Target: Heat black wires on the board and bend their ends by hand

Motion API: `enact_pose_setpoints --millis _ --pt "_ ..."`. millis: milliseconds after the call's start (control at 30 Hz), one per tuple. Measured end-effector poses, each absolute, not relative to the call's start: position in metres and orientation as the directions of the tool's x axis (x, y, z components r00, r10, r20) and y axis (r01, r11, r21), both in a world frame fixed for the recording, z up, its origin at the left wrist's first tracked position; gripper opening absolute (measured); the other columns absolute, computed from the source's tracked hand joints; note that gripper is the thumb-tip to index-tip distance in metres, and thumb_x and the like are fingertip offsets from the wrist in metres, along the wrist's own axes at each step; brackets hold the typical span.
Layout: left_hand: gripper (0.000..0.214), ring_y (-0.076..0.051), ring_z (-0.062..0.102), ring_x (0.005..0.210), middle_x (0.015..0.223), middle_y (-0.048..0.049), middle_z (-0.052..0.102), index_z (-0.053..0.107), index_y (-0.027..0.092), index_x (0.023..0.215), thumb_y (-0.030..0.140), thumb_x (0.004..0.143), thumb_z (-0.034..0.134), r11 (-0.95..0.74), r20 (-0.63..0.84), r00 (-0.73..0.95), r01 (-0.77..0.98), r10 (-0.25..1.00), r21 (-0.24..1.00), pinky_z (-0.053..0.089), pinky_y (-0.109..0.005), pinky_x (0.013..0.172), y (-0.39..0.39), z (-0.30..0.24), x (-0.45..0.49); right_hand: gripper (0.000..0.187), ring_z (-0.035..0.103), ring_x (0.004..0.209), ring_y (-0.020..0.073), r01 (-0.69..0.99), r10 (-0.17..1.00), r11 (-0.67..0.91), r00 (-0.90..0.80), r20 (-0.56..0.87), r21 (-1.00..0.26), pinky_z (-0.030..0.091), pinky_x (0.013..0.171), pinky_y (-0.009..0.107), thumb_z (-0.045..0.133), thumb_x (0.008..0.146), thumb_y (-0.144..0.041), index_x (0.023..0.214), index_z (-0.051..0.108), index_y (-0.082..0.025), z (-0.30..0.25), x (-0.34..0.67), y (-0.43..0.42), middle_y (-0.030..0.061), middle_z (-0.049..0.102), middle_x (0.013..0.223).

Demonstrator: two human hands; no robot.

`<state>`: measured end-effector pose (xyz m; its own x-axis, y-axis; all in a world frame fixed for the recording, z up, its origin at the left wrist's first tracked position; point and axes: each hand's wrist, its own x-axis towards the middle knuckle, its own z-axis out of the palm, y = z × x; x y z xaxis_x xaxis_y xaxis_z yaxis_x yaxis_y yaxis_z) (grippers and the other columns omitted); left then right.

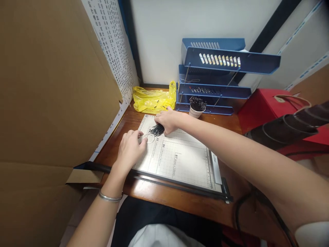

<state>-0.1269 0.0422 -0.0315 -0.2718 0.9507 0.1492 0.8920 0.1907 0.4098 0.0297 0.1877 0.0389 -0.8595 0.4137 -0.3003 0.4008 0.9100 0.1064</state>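
Observation:
My right hand [168,120] is closed around a bundle of thin black sticks [157,129], whose ends point left and toward me. Close by, my left hand [132,145] pinches a round white rim or ring [148,142] between thumb and fingers. Whether that is a cup or a loose band I cannot tell. The stick ends meet the ring's far edge. Both hands are over a paper cutter [190,161] with a printed size grid, its dark blade arm [164,176] along the near side. Beyond my right forearm, a paper cup [196,113] stands full of similar black sticks.
A crumpled yellow plastic bag [151,99] lies at the back of the wooden table [144,188]. Stacked blue trays [213,89] stand behind the cup. To the right are a red box [264,103] and a dark tube [280,128]. Cardboard [56,85] walls the left side.

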Motion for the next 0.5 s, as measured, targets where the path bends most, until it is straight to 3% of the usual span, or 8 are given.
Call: enact_pose_setpoints --millis 233,400,500 --pt "0.013 -0.029 0.061 0.088 0.088 -0.0082 0.068 0.066 0.021 0.08 0.032 0.087 0.061 0.194 0.11 -0.31 0.795 0.944 0.575 0.045 -0.041 0.085 0.041 -0.029 -0.122 0.036 0.067 0.108 0.0334 0.372 0.408 0.913 -0.833 -0.374 0.168 0.036 0.107 0.054 0.075 0.081 -0.023 0.114 0.073 -0.009 0.042 0.025 0.184 0.0171 0.075 0.115" --pt "0.017 -0.024 0.063 0.079 0.084 -0.0037 0.071 0.063 0.022 0.086 0.039 0.088 0.063 0.194 0.082 -0.407 0.591 0.91 0.783 0.045 -0.036 0.077 0.015 -0.03 -0.115 0.031 0.069 0.1 0.0313 0.382 0.427 0.904 -0.815 -0.392 0.19 0.035 0.105 0.051 0.071 0.084 -0.023 0.111 0.075 -0.007 0.039 0.026 0.183 0.0178 0.076 0.105" --pt "0.026 -0.023 0.069 0.086 0.089 -0.0046 0.075 0.063 0.022 0.09 0.047 0.088 0.064 0.166 0.031 -0.445 0.396 0.895 0.903 0.048 -0.034 0.08 0.0 -0.029 -0.107 0.031 0.07 0.099 0.0317 0.403 0.446 0.895 -0.806 -0.388 0.192 0.035 0.105 0.051 0.069 0.085 -0.023 0.111 0.075 -0.007 0.034 0.027 0.181 0.0184 0.077 0.103"
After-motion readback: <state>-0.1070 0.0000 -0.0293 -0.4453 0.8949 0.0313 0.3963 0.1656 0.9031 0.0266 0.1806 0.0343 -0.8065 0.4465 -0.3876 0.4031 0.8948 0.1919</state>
